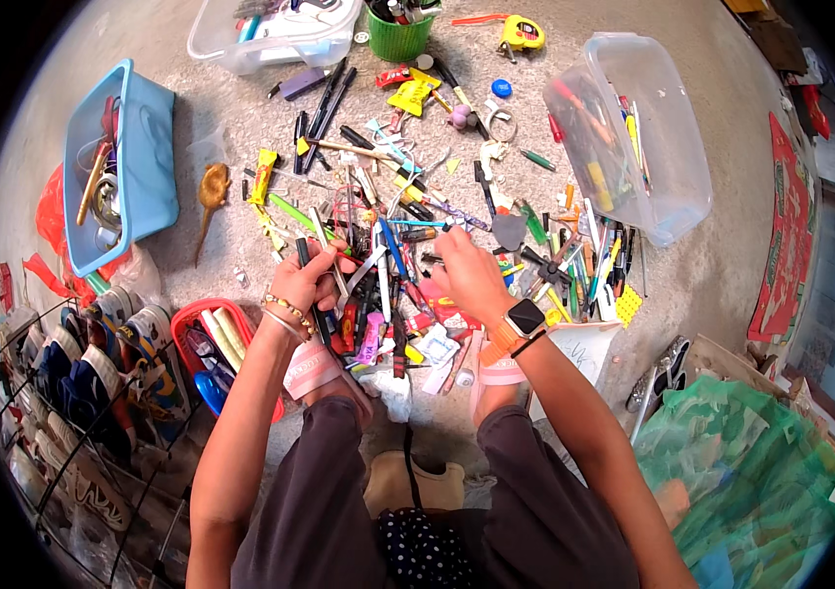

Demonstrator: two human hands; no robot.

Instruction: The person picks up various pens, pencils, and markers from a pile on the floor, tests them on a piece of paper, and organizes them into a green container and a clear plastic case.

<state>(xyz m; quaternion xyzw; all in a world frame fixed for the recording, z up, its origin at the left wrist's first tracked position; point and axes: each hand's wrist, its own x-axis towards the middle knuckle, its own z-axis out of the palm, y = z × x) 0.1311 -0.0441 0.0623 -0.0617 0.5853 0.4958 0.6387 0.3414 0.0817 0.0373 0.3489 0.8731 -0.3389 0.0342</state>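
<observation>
My left hand (312,276) is closed around a black pen (303,252) and a slim pale stick (320,228), both slanting up past the fingers. Over the middle of a loose heap, my right hand (466,274) has its fingers bent downward. Its fingertips are partly hidden, so whether they pinch anything cannot be told. Between the hands lie a white pen (383,276), a blue pen (392,247) and a battery (417,234). A purple wrapper (370,337) and a clump of white tissue or plastic (389,394) are nearer my feet.
Left stand a blue basket (156,169) with tools and a red basket (264,401). A clear bin (686,147) lies tipped at right, pens inside. A green cup (399,42) and yellow tape measure (523,33) sit farther off. Shoes (152,346) fill a wire rack at left.
</observation>
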